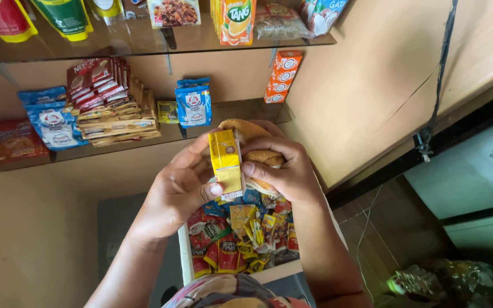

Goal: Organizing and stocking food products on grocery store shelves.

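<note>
The left hand [181, 191] pinches a small yellow box [226, 164] between the thumb and the curled fingers, and holds it upright in the middle of the view. The right hand [283, 171] touches the same box at its right side with the thumb, while its fingers are closed around a brown cloth [246, 132] that shows behind the box.

Directly under the hands there is a white box [185, 256] full of small sachets [238, 236] in red, yellow and blue, mixed together without order. Under the white box a grey surface [121, 228] shows.

Behind the hands a beige wall carries two glass shelves. On the lower shelf [241, 111] lie blue and white packets [193, 105], a pile of red and brown sachet strips [112, 102], more blue packets [52, 120] and a red packet [4, 140] at the far left. A column of orange boxes [282, 76] leans against the wall at the right end. The upper shelf [132, 41] holds an orange drink packet [236, 20] and several other pouches.

At the right a black cable [437, 85] hangs down the wall. The floor is brown, and a shiny plastic bag [446, 282] lies in the lower right corner.
</note>
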